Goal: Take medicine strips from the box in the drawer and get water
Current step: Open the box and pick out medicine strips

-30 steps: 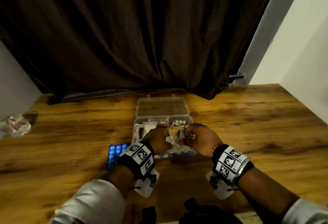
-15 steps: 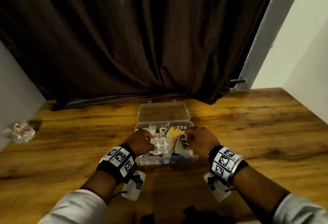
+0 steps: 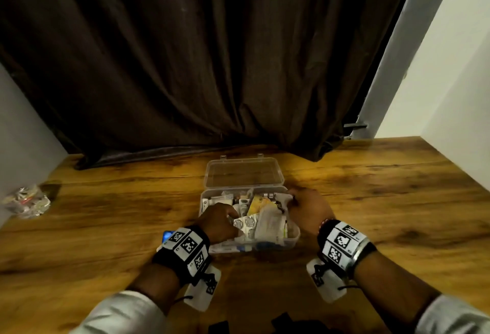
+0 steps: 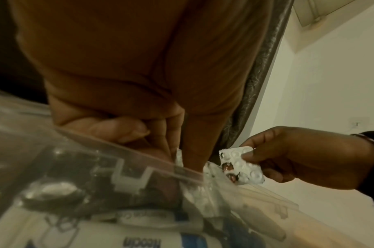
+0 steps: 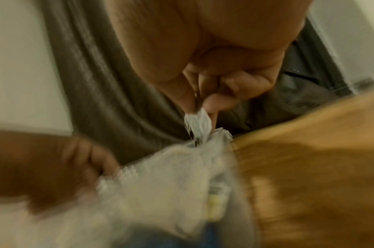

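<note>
On the wooden bench (image 3: 371,201) the clear box (image 3: 290,241) lies open, crammed with medicine. The left hand (image 3: 221,221) pinches a silver strip (image 3: 245,222) inside it. Only the left wrist view shows the right hand (image 4: 298,159) pinching a partly emptied white strip (image 4: 241,165).

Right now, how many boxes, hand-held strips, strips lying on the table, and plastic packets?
Clear box: 1
Strips held: 2, silver strip in left hand, white strip in right hand
Blue strip on table: 1
Crumpled packet: 1
Total: 5
</note>
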